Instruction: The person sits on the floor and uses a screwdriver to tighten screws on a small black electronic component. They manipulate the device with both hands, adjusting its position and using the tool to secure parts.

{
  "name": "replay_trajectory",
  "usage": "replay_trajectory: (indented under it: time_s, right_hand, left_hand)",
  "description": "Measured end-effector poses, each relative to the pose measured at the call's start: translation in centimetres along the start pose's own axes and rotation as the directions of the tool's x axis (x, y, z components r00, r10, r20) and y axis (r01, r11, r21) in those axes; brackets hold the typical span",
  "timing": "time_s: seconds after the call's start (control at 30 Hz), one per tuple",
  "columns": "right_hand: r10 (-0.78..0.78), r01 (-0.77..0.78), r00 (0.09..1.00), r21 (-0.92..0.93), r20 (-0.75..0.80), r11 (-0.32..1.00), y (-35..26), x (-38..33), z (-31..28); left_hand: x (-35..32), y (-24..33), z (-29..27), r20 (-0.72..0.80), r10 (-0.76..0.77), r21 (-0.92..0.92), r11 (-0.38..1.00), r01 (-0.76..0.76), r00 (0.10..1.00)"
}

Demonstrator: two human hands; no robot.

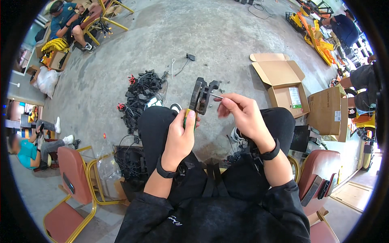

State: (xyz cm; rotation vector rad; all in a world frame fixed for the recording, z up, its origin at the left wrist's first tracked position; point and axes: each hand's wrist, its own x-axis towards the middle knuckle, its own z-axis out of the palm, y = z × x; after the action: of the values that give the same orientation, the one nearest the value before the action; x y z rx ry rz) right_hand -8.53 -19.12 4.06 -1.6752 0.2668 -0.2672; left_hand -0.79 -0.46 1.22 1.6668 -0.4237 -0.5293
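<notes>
Over my lap, my left hand (181,135) is closed round a yellow-and-green handle (188,118). Directly above it stands a black clamp-like part (201,97) with two jaw-like halves; whether handle and part are one piece I cannot tell. My right hand (242,115) pinches a thin metal rod (216,96) between thumb and fingers. The rod's far end meets the right side of the black part. On the floor beyond my left knee lies a tangled heap of black cables and small black parts (144,95), with red bits among them.
An open cardboard box (279,73) lies right, beside a larger closed carton (324,109). A small black part with a cable (189,57) and a metal hook (173,65) lie ahead. Chairs (75,174) (320,174) flank me. People sit left and work by yellow frames (318,40) at right.
</notes>
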Motion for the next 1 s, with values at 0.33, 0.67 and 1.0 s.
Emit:
replay_trajectory:
  time_s: [0.33, 0.67, 1.0]
  right_hand:
    - [-0.071, 0.058, 0.994, -0.149, -0.078, 0.987, 0.4, -0.2, 0.8]
    - [-0.428, 0.346, 0.903, -0.515, -0.044, 0.784, 0.1, 0.1, 0.4]
    - [-0.457, 0.347, 0.889, -0.605, -0.032, 0.717, 0.2, 0.0, 0.5]
  left_hand:
    - [0.2, 0.1, -0.3, 0.064, -0.140, -0.134, 0.980, 0.147, 0.988]
    - [0.2, 0.2, -0.3, 0.065, -0.123, -0.088, 0.988, 0.128, 0.990]
    - [0.3, -0.2, -0.3, 0.062, -0.134, -0.029, 0.990, 0.136, 0.989]
